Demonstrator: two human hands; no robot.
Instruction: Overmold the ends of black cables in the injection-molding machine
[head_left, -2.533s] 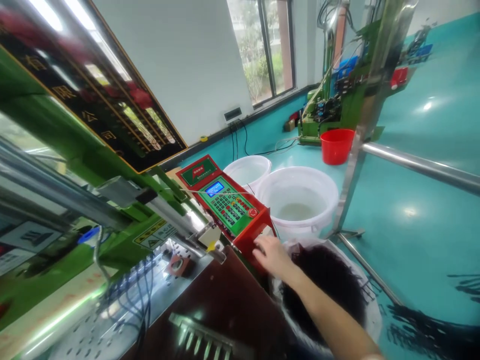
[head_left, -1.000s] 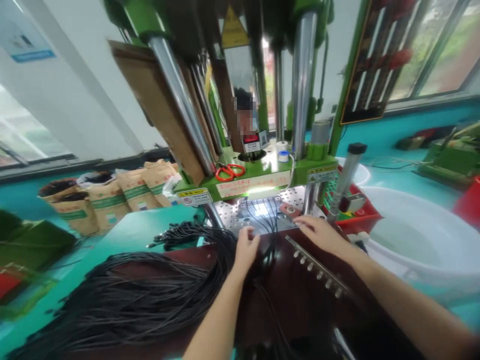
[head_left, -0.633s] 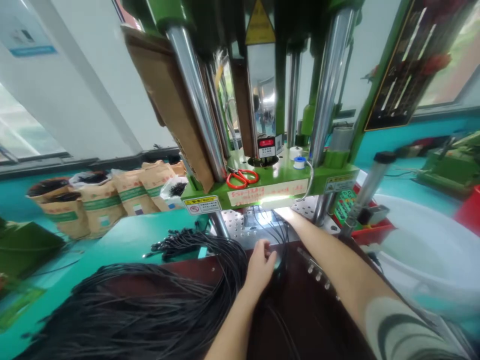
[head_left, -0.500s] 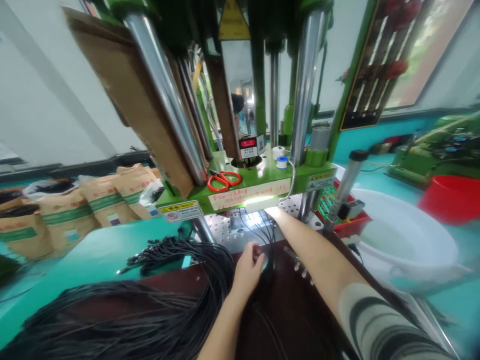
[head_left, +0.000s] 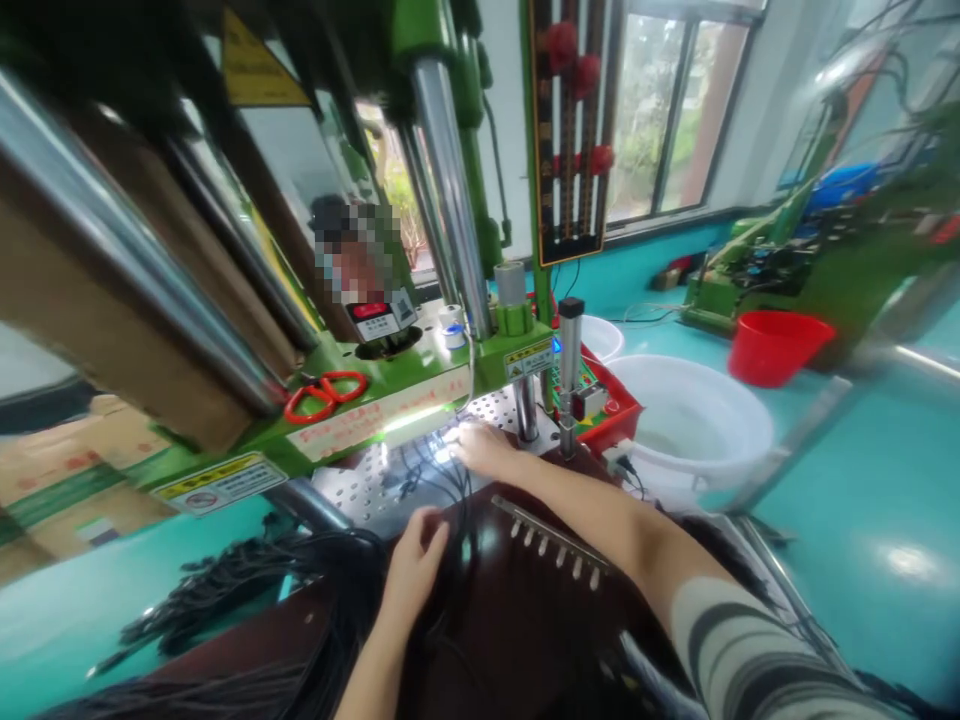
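My left hand (head_left: 416, 550) is low at the front of the dark red table, fingers curled and thumb beside them. Black cables (head_left: 465, 510) run just right of it, and whatever the fingers hold is hidden. Farther in, my right hand (head_left: 480, 450) reaches under the green press's front beam (head_left: 405, 400), fingers bent together at the cables' lit far ends. Glare hides what is between its fingertips. Beneath lies a perforated metal plate (head_left: 356, 490). A metal bar with several pegs (head_left: 551, 540) rests on the table below my right forearm.
Bundled black cables (head_left: 210, 590) cover the left side. Red-handled scissors (head_left: 326, 397) and a blue-white tape roll (head_left: 454, 335) sit on the press beam. A steel post (head_left: 570, 370), a red control box (head_left: 619, 405) and a white tub (head_left: 690, 410) stand on the right.
The view has swung to the right, so the press appears farther left. My right hand, mostly hidden under the beam before, now shows. More of the pegged bar is visible.
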